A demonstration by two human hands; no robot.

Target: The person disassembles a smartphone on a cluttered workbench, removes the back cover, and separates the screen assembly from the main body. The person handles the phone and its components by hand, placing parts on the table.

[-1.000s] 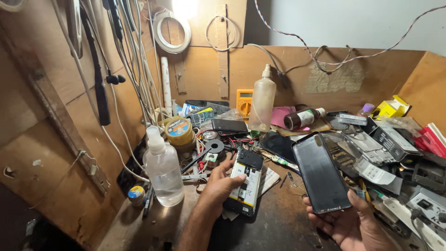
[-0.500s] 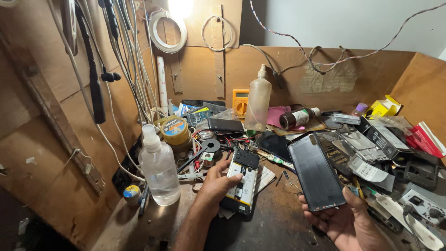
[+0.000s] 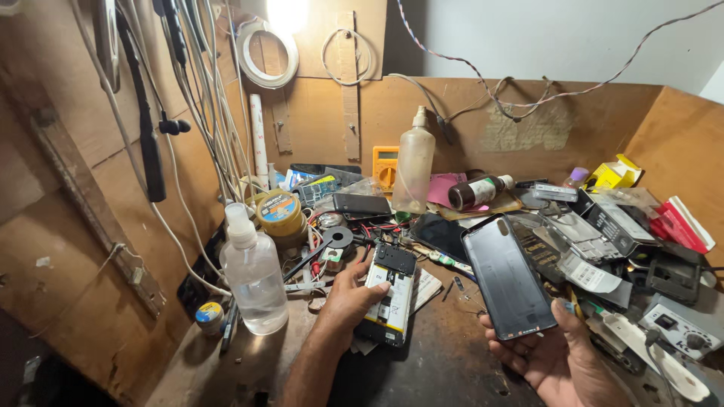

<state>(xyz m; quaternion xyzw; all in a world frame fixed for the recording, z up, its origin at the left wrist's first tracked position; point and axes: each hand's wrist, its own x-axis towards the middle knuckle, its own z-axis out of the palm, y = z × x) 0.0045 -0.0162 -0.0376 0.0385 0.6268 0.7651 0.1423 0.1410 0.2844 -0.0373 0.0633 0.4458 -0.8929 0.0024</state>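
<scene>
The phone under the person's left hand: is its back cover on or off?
Off. The phone lies with battery and circuit board exposed under the left hand; the right hand holds the dark back cover apart.

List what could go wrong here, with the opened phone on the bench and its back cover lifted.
1. The opened phone lies with its boards bare under the left hand; a fingertip could smudge or short parts.
2. The clear liquid bottle stands close by; knocked over, it might wet the phone.
3. The right hand props the dark back cover loosely; it could slip.
</scene>
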